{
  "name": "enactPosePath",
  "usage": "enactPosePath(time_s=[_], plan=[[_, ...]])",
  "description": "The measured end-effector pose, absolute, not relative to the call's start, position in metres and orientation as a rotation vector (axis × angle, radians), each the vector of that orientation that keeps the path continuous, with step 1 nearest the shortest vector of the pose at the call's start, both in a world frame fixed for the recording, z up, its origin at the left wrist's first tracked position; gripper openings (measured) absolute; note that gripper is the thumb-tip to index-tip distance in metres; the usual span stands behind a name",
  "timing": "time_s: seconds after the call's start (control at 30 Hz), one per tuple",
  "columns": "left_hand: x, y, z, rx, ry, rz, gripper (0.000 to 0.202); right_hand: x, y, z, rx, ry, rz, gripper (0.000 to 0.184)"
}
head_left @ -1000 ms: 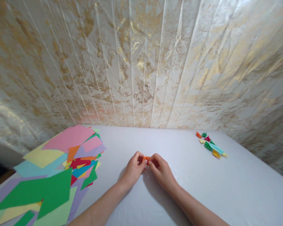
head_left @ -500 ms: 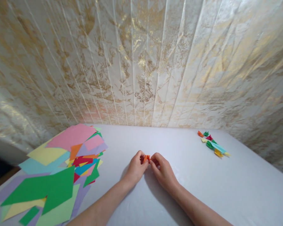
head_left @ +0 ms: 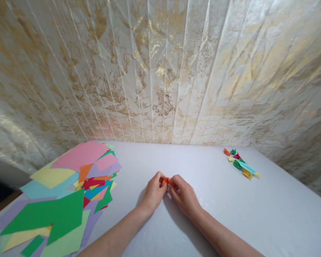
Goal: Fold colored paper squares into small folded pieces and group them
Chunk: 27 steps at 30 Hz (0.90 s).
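A small folded piece of orange paper (head_left: 166, 180) is held between my two hands, just above the middle of the white table. My left hand (head_left: 154, 191) pinches its left side, fingers closed. From the right, my right hand (head_left: 183, 192) grips the other side between thumb and fingertips. The fingers cover much of the paper, so its exact folded shape is hard to make out.
On the left, a spread of coloured paper sheets and scraps (head_left: 56, 214) overlaps across the white table (head_left: 160, 228). Several small folded paper pieces (head_left: 240, 164) lie at the far right. A gold-patterned curtain (head_left: 160, 78) hangs behind the table.
My right hand has shifted slightly left, closer to my left hand, and its fingers now cover more of the orange paper.
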<state>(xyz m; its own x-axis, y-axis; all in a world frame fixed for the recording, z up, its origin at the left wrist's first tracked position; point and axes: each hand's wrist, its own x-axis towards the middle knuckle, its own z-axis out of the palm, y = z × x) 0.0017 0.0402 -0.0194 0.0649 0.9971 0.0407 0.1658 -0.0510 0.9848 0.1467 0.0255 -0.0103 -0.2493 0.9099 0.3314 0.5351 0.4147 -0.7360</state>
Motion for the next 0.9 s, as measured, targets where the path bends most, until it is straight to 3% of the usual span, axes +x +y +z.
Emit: enactPosePath(time_s=[0.4, 0.73, 0.9], plan=[[0.001, 0.039, -0.016, 1.338, 1.218, 1.085, 0.019, 0.151, 0.035, -0.009, -1.185, -1.717, 0.903, 0.008], [-0.002, 0.041, -0.019, 1.575, 1.230, 1.098, 0.012, 0.153, 0.036, -0.012, -1.217, -1.721, 0.924, 0.001], [-0.005, 0.040, -0.020, 1.664, 1.242, 1.133, 0.011, 0.154, 0.039, -0.018, -1.198, -1.732, 0.839, 0.007]])
